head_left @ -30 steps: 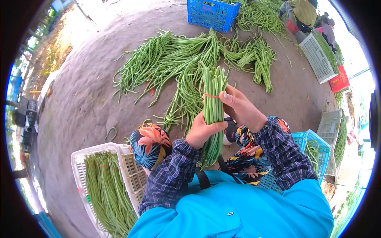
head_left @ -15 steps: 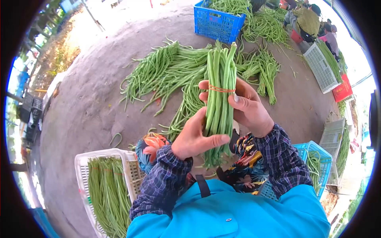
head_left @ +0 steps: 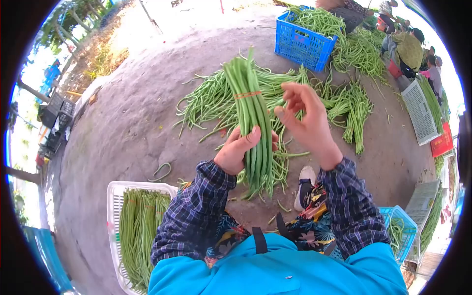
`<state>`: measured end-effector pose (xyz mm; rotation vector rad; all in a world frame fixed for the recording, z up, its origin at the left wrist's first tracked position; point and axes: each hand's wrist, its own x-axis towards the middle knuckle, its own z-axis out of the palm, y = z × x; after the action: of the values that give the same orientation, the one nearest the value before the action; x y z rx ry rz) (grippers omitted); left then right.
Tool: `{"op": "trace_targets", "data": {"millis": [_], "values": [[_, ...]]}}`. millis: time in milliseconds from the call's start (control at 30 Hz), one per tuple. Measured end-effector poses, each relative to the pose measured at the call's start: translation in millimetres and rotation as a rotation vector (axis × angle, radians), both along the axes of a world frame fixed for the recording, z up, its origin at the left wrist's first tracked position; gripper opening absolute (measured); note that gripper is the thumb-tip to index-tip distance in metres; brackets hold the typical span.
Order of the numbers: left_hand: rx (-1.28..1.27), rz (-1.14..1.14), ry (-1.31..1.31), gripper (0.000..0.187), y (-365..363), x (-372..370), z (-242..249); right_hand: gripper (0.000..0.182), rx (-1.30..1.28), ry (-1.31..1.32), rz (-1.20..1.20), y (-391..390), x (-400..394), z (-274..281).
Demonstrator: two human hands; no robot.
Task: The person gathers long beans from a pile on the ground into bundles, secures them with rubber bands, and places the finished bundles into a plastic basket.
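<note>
My left hand point(head_left: 234, 153) is wrapped round the lower half of a bundle of long green beans point(head_left: 253, 115), which stands nearly upright and leans slightly to the left. A red rubber band point(head_left: 247, 95) circles the bundle near its top. Just to the right of the bundle, my right hand point(head_left: 310, 120) is raised with curled fingers and the thumb apart from them; nothing shows in it. Behind both hands a loose heap of long beans point(head_left: 209, 101) is spread over the ground.
A white crate point(head_left: 114, 209) with banded bean bundles stands at lower left. A blue crate point(head_left: 302, 48) full of beans is at the back, a light blue basket point(head_left: 405, 236) at lower right. People point(head_left: 408, 49) sit at upper right near a grey crate point(head_left: 420, 113) and red box point(head_left: 441, 140).
My right hand has let go of the bundle and moved off to its right. The bundle, still in my left hand, now tilts to the left. The camera view has shifted left.
</note>
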<state>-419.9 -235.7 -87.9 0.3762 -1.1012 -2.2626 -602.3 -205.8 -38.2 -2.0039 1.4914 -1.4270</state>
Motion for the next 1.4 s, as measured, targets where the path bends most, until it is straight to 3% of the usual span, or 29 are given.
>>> {"op": "trace_targets", "data": {"millis": [67, 167, 333, 467, 633, 933, 1100, 1167, 1400], "values": [[0.000, 0.104, -0.017, 0.045, -9, 4, 3, 0.028, 0.068, -0.046, 0.052, 4, 11, 8], [0.048, 0.204, -0.053, 0.049, -9, 4, 4, 0.030, 0.127, -0.065, 0.187, 0, 22, -4], [0.089, 0.117, 0.005, 0.049, -9, 16, 3, 0.033, 0.115, -0.060, 0.215, -5, 25, -6], [0.036, 0.232, -0.090, 0.047, -5, 19, 5, 0.034, 0.080, 0.011, 0.198, -6, 26, -6], [0.045, 0.221, -0.113, 0.048, -5, 21, 0, 0.039, 0.062, 0.097, 0.195, -2, 29, 3], [0.157, 0.226, 0.032, 0.045, -15, 19, -4, 0.043, 0.174, 0.265, 0.185, 5, 32, 6], [0.193, 0.203, 0.088, 0.044, -18, 15, 0, 0.039, 0.094, 0.201, 0.162, 5, 31, -7], [0.183, 0.284, 0.064, 0.042, -16, 9, 6, 0.033, -0.048, 0.162, 0.078, 5, 33, -4], [0.016, 0.195, -0.062, 0.041, -8, 0, 6, 0.025, 0.080, 0.025, 0.064, 2, 30, -14]]}}
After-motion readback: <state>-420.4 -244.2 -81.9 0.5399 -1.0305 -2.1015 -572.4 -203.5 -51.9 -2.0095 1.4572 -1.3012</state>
